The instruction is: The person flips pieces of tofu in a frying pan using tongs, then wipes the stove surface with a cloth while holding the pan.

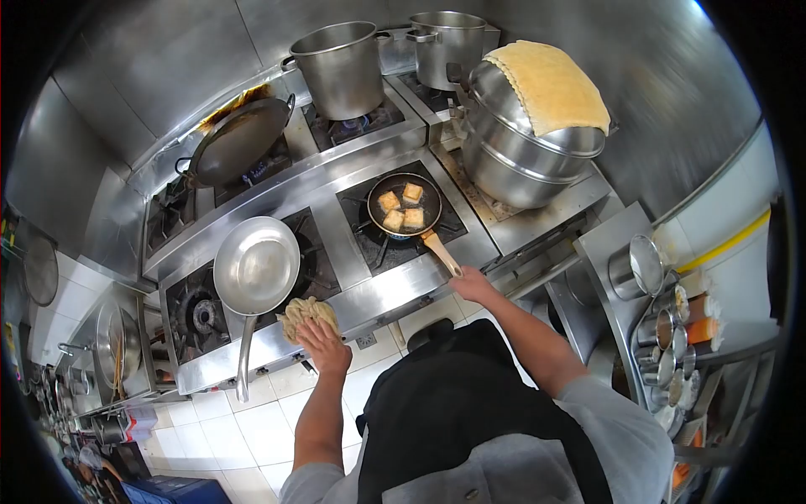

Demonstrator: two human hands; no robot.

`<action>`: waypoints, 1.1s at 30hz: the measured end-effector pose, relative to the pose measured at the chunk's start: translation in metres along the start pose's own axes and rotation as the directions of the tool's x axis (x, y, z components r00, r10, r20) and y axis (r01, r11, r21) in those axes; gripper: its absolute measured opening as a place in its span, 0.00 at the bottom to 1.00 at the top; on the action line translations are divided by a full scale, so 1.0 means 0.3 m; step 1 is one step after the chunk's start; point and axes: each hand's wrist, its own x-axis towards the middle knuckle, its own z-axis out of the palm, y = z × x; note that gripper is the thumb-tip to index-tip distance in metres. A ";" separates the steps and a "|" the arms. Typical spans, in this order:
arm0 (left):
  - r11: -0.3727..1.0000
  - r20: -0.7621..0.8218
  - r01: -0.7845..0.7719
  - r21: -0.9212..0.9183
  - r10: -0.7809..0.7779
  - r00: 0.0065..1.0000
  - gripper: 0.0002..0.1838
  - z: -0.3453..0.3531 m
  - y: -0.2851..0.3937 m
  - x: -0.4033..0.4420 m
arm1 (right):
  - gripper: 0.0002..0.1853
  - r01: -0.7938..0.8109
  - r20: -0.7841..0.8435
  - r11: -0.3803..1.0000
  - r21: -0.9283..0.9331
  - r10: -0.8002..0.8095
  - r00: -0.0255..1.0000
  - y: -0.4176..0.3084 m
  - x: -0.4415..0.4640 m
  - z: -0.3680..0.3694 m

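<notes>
My left hand (320, 340) presses down on a bunched beige cloth (304, 315) at the stove's front edge, its fingers bent over the folds. Just beyond it, a silver frying pan (256, 265) sits on the front-left burners, its long handle sticking out over the edge. My right hand (475, 286) is closed at the end of the wooden handle of a dark frying pan (404, 178); its fingertips are partly hidden. Several golden-brown square pieces of food, like tofu (412, 192), lie in oil in that pan, over the front-middle burner.
Behind stand a wok (239, 143) tilted on the back burner, a tall stockpot (337, 71), another pot (445, 50) and a big lidded steamer pot (529, 147) with a yellow cloth (550, 88) on top. Metal containers (663, 340) line the right-hand counter.
</notes>
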 end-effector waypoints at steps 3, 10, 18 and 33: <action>1.000 -0.007 -0.003 -0.008 0.003 1.000 0.38 0.001 -0.001 0.004 | 0.16 0.094 -0.084 0.985 -0.142 -0.107 0.991 0.060 0.040 0.041; 1.000 -0.068 -0.008 -0.024 0.006 0.998 0.39 0.019 -0.007 0.002 | 0.13 0.091 -0.076 0.995 -0.042 -0.094 0.993 0.040 0.024 0.042; 0.999 -0.078 -0.015 -0.046 0.011 0.997 0.41 0.009 -0.012 -0.002 | 0.18 -0.037 -0.265 0.977 0.211 0.093 0.960 0.006 -0.122 0.013; 1.000 -0.096 0.004 -0.015 -0.005 0.995 0.40 0.050 -0.004 0.001 | 0.15 -0.350 0.019 0.918 -0.189 0.359 0.933 0.565 -0.353 0.067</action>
